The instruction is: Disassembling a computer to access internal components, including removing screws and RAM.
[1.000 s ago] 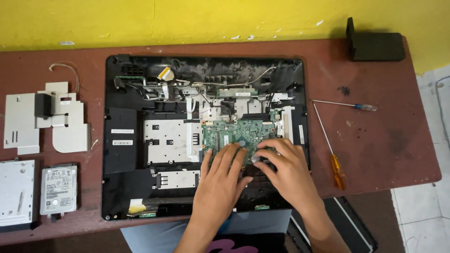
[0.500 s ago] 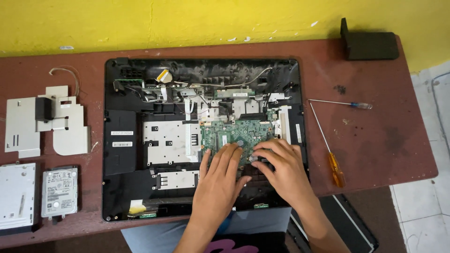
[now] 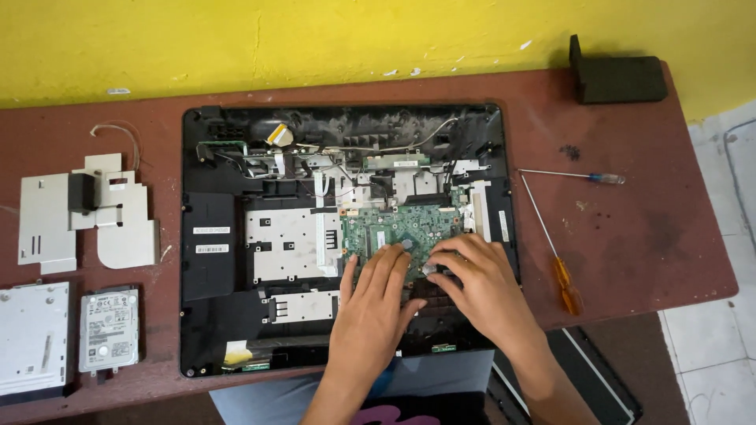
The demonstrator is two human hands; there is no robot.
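My left hand (image 3: 370, 307) lies flat, holding nothing, on the green circuit board (image 3: 402, 228); my right hand (image 3: 480, 283) pinches a small silver part (image 3: 429, 269).

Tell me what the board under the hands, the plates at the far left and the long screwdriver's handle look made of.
Circuit board: green laminate, matte, dotted with small components.
Shield plates: likely thin sheet metal, dull grey with cut, angular edges.
Screwdriver handle: probably translucent orange plastic, glossy; its shaft looks like bare steel.
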